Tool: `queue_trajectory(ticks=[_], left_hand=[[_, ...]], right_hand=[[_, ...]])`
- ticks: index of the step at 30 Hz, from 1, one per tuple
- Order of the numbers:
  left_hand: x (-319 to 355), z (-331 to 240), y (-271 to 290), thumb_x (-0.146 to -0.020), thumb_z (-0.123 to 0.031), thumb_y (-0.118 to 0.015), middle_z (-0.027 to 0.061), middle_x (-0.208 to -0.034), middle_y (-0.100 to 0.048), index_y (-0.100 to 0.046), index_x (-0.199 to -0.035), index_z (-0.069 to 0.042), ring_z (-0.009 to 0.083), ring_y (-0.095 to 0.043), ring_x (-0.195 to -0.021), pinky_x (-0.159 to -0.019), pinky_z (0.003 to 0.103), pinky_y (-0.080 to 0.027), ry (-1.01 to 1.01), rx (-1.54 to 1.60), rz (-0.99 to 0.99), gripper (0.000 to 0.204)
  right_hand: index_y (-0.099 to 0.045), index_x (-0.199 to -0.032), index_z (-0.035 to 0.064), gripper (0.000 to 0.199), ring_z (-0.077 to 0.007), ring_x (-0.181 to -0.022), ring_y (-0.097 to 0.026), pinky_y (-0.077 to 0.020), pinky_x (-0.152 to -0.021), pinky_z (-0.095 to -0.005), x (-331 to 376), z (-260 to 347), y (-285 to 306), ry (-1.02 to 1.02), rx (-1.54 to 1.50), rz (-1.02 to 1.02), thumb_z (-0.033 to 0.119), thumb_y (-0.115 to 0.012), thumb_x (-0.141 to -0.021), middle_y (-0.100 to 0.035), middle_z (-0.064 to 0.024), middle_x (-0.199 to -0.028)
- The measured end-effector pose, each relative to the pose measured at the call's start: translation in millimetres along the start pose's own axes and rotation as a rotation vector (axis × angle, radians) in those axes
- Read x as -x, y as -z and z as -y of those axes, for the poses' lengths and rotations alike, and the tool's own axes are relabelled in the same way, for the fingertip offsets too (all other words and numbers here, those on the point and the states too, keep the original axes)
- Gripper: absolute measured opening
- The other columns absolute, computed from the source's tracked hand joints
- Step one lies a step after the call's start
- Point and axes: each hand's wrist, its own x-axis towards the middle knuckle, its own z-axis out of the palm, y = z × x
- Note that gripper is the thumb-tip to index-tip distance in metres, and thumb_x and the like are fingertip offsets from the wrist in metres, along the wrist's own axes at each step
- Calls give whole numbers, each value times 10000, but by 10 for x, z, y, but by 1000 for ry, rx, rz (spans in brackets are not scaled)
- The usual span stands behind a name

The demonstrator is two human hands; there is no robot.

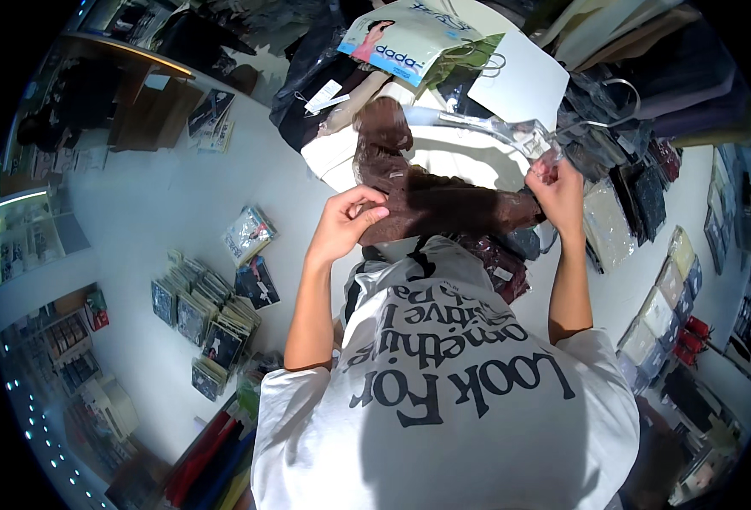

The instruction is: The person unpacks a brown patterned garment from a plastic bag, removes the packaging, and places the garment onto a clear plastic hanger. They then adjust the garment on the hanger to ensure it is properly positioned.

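A dark brown garment, creased and partly folded, stretches between my hands in front of my chest. One brown part runs up away from me over a white round tabletop. My left hand is closed on its left end, thumb on top. At the garment's right end, my right hand has its fingers pinched on a clear plastic piece. That piece adjoins a clear clip at the end of a pale hanger bar. How the garment's right edge meets my right fingers is hidden.
A printed plastic package and a white board lie on heaped clothes beyond the tabletop. Bagged garments stand in stacks on the floor at left. More wrapped garments lie at right, with hanging clothes above.
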Motion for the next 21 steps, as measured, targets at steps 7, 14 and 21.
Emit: queue_trajectory(ticks=[7, 14, 21], left_hand=[[1, -348, 175, -826, 114, -587, 41, -935, -603, -626, -939, 15, 92, -557, -873, -784, 228, -443, -203, 111, 184, 155], [44, -410, 199, -802, 111, -573, 15, -942, -589, -600, -984, 3, 48, -525, -860, -741, 186, -414, -73, 113, 150, 213], [-114, -32, 55, -831, 137, -587, -21, -907, -578, -567, -1082, -8, 27, -488, -784, -688, 172, -390, -63, 153, 159, 292]], right_hand=[[-631, -969, 19, 321, -398, -705, -638, -488, -622, -444, 145, 622, 198, -66, 227, -112, 198, -711, -715, -647, -200, -720], [-602, -991, 20, 350, -423, -788, -644, -504, -700, -490, 159, 1163, 529, -57, 655, 113, 178, -742, -712, -656, -244, -794], [-634, -1050, 74, 367, -387, -807, -654, -517, -711, -473, 128, 1745, 724, 51, 940, 154, 129, -729, -700, -673, -184, -799]])
